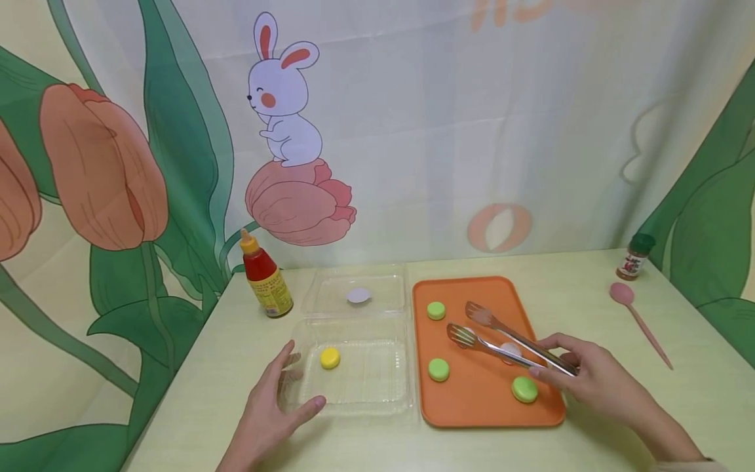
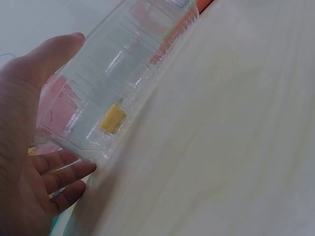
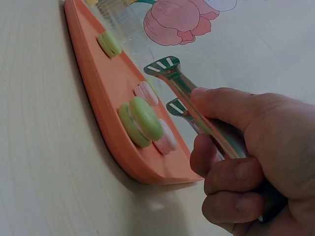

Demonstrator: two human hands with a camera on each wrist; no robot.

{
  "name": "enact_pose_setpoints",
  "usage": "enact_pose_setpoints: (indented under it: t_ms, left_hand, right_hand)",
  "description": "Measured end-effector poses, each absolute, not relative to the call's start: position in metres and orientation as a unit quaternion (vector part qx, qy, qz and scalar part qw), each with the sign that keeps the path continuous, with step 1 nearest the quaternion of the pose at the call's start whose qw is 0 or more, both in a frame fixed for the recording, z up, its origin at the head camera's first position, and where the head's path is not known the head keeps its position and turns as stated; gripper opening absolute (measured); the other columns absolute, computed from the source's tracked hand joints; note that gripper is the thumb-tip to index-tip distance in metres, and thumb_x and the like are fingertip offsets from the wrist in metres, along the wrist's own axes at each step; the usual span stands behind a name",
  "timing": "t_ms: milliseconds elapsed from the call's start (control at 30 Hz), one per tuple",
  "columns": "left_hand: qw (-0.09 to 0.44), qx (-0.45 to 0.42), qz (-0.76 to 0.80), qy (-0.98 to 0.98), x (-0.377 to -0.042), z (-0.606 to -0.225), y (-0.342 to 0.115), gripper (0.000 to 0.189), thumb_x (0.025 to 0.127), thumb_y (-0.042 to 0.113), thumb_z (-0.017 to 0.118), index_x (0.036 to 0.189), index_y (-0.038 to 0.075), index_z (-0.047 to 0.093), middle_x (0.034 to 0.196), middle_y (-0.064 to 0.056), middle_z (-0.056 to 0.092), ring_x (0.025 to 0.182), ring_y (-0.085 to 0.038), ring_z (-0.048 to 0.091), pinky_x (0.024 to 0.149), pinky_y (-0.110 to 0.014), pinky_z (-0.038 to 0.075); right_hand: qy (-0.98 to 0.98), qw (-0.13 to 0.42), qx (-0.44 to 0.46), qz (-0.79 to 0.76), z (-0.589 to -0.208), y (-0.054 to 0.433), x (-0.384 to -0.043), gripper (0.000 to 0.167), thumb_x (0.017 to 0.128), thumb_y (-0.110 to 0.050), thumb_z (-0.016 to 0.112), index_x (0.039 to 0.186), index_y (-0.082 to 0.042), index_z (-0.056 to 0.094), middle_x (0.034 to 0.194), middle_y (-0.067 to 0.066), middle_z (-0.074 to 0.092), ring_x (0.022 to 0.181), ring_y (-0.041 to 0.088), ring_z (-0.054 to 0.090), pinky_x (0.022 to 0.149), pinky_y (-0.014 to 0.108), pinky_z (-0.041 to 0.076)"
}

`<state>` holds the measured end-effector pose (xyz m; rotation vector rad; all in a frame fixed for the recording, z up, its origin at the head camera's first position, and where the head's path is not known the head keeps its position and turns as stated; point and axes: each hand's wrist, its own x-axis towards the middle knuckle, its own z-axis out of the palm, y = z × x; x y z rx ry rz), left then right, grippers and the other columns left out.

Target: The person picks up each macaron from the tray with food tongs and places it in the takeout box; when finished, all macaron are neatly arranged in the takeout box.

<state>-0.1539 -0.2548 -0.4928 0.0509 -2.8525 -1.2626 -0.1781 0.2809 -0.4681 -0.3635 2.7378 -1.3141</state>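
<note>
My right hand grips metal tongs, their slotted tips apart and above an orange tray. Nothing sits between the tips. On the tray are green macarons and pink macarons, the pink ones partly hidden behind the tongs in the head view. My left hand is spread around the left front corner of a clear plastic box, thumb at the front and fingers along the left side. Fingertips are at its wall; firm contact is hard to tell. One yellow macaron lies inside the box.
Behind the box its clear lid lies opened, with a pale oval mark. A red sauce bottle with a yellow cap stands at the back left. Far right are a spice jar and a pink spoon. A printed curtain hangs behind.
</note>
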Motion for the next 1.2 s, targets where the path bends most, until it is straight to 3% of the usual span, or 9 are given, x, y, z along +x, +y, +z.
enact_pose_setpoints:
  t_ms: [200, 567, 867, 1200]
  left_hand:
    - [0.002, 0.025, -0.405, -0.914, -0.1530, -0.4915, -0.2544, 0.122, 0.087, 0.062, 0.092, 0.179, 0.025, 0.020, 0.173, -0.010, 0.048, 0.152, -0.037, 0.054, 0.129, -0.067, 0.040]
    - [0.013, 0.013, -0.405, -0.914, -0.1535, -0.4929, -0.2554, 0.123, 0.086, 0.061, 0.092, 0.179, 0.024, 0.021, 0.172, -0.009, 0.049, 0.150, -0.035, 0.057, 0.129, -0.068, 0.040]
    - [-0.002, 0.026, -0.400, -0.916, -0.1537, -0.4913, -0.2541, 0.123, 0.087, 0.063, 0.091, 0.179, 0.025, 0.019, 0.173, -0.011, 0.047, 0.152, -0.038, 0.054, 0.129, -0.068, 0.041]
    - [-0.010, 0.029, -0.403, -0.915, -0.1539, -0.4904, -0.2538, 0.123, 0.087, 0.063, 0.091, 0.179, 0.026, 0.019, 0.174, -0.011, 0.046, 0.155, -0.039, 0.051, 0.128, -0.065, 0.042]
  right_hand:
    - [0.913, 0.042, -0.102, -0.393, -0.4699, 0.2815, -0.1773, 0.046, 0.100, -0.037, 0.086, 0.136, -0.013, 0.072, 0.076, -0.002, 0.062, 0.064, 0.011, 0.050, 0.052, 0.024, 0.038]
    - [0.913, 0.025, -0.128, -0.386, -0.4683, 0.2806, -0.1750, 0.039, 0.099, -0.037, 0.086, 0.130, -0.014, 0.076, 0.070, -0.006, 0.052, 0.059, 0.007, 0.046, 0.049, 0.023, 0.038]
    - [0.920, 0.011, -0.165, -0.356, -0.4654, 0.2779, -0.1734, 0.028, 0.103, -0.036, 0.083, 0.120, -0.014, 0.079, 0.070, -0.011, 0.052, 0.060, 0.003, 0.045, 0.050, 0.022, 0.039]
    - [0.922, 0.018, -0.186, -0.338, -0.4629, 0.2765, -0.1744, 0.028, 0.105, -0.034, 0.080, 0.122, -0.012, 0.082, 0.074, -0.013, 0.050, 0.066, 0.002, 0.045, 0.053, 0.021, 0.038]
